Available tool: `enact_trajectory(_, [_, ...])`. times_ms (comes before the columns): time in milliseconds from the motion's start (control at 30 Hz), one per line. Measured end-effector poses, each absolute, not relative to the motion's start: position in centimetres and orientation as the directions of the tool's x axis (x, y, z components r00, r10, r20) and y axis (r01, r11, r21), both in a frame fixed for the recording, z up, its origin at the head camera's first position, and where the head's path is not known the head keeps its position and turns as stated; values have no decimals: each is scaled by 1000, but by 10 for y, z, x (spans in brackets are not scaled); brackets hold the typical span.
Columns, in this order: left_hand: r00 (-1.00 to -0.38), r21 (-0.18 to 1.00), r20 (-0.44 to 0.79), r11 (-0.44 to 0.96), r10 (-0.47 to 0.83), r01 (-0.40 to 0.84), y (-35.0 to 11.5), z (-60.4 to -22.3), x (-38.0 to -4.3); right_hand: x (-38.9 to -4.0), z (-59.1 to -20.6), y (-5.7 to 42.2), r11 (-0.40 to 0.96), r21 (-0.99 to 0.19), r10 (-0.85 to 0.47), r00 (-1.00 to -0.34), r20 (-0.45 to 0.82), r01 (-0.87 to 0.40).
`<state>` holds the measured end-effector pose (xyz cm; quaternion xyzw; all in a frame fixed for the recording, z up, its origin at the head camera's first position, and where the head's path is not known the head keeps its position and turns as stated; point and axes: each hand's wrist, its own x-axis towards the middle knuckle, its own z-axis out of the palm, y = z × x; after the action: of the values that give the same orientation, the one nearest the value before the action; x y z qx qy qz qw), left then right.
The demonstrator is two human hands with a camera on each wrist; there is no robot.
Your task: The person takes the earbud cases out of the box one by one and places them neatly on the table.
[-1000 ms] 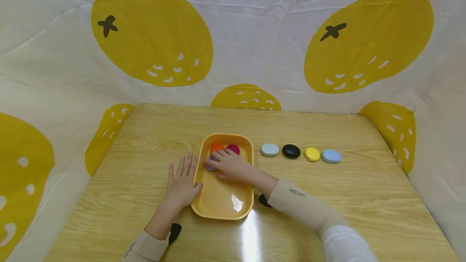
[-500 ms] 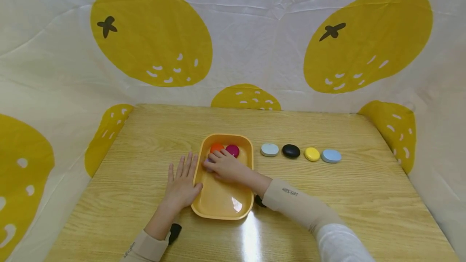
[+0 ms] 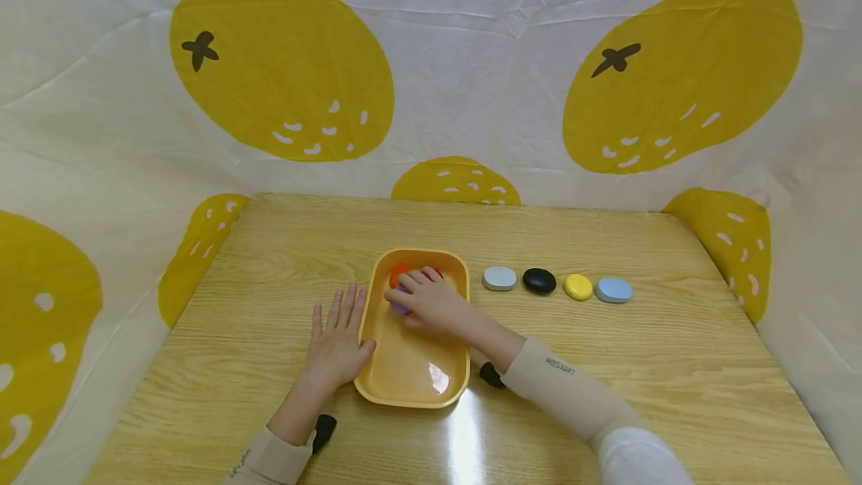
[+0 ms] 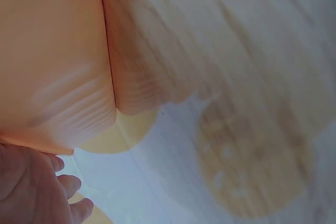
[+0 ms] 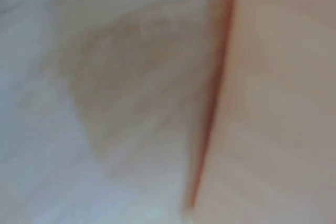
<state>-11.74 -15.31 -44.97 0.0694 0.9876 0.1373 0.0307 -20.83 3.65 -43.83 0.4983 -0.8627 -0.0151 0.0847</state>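
Grips purple piece [image 3: 400, 304] with right hand [image 3: 438, 304], with fingers bent over and around it, hiding part of it. Sits inside the orange-yellow tray [image 3: 411, 373], in the far half, toward the left wall; cannot tell if touching the tray floor. Also in the tray, just past the fingers: orange piece [image 3: 399, 274], partly covered, and magenta piece [image 3: 439, 273], showing only as a sliver. Cannot tell if either touches purple piece.

Rests left hand [image 3: 334, 346] at the tray's left side, back up, with fingers straight and lightly spread, pointing away from the body, and with thumb at the tray rim. In left wrist view, shows at lower left, just beside the tray.

On the wooden table [image 3: 606, 395], right of the tray near its far end, in a row from left to right: pale oval [image 3: 500, 278], black oval [image 3: 539, 281], yellow round piece [image 3: 578, 287], light blue oval [image 3: 614, 290]. Yellow and blue just beside each other.

Wears beige cuffs with dark lettering on both forearms, plus white sleeve [image 3: 640, 456] at right. Behind the table: white cloth [image 3: 471, 58] printed with yellow fruit shapes. Too blurred in right wrist view to make out fingers.
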Motion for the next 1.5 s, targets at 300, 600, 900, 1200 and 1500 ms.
enact_trajectory(300, [-988, 291, -55, 949, 143, 122, -153, -450, -118, -205, -411, 86, 638, -16, -743, -621, 249, -770])
enact_trajectory(600, [-989, 298, -45, 947, 143, 124, -153, -449, -119, -197, -419, 138, 763, -82, -596, -747, 295, -641])
enact_trajectory(900, [-989, 305, -57, 945, 139, 115, -153, -449, -119, -188, -443, 164, 800, -132, -555, -805, 210, -585])
enact_trajectory(1200, [-988, 312, -69, 944, 139, 111, -152, -449, -119, -184, -457, 170, 797, -86, -594, -801, 76, -598])
enact_trajectory(1500, [-988, 313, -76, 944, 137, 107, -153, -448, -119, -181, -464, 169, 803, -66, -593, -805, 14, -592])
